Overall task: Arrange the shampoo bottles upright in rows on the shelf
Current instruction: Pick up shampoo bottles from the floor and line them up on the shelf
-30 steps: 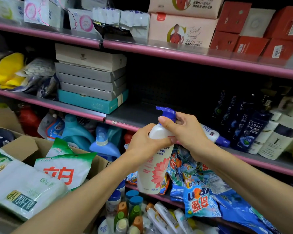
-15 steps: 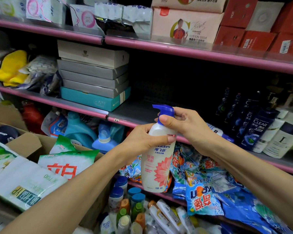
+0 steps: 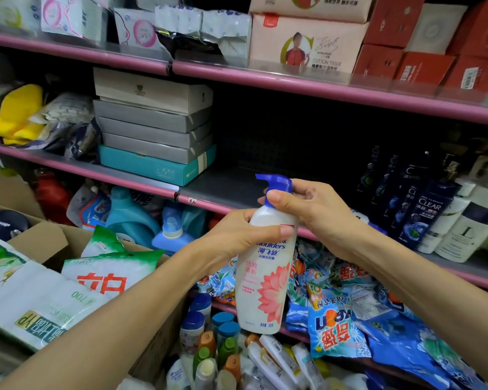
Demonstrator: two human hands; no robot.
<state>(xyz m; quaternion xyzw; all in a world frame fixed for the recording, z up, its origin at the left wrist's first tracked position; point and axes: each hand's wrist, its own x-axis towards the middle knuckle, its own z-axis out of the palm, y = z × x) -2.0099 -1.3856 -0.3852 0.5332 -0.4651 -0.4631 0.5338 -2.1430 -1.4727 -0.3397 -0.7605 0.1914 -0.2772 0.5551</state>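
I hold a white shampoo bottle (image 3: 262,280) with a pink lotus print and a blue pump top upright in front of the shelves. My left hand (image 3: 237,235) grips its shoulder. My right hand (image 3: 307,206) pinches the blue pump head. Behind them lies the grey middle shelf (image 3: 226,187), bare at this spot. To the right on that shelf stand dark blue CLEAR shampoo bottles (image 3: 423,209) in rows, with white bottles (image 3: 468,229) beside them. Several more small bottles (image 3: 217,347) lie and stand in a heap low down.
Stacked flat boxes (image 3: 152,128) fill the shelf's left part. Blue detergent pouches (image 3: 341,319) are piled on the lower shelf at right, blue jugs (image 3: 130,215) at left. A cardboard box (image 3: 40,243) with white and green bags sits at lower left. Tissue packs line the top shelf (image 3: 307,40).
The bottle and both hands stayed nearly in place. The bottle has been righted a little and its label now faces me more fully.
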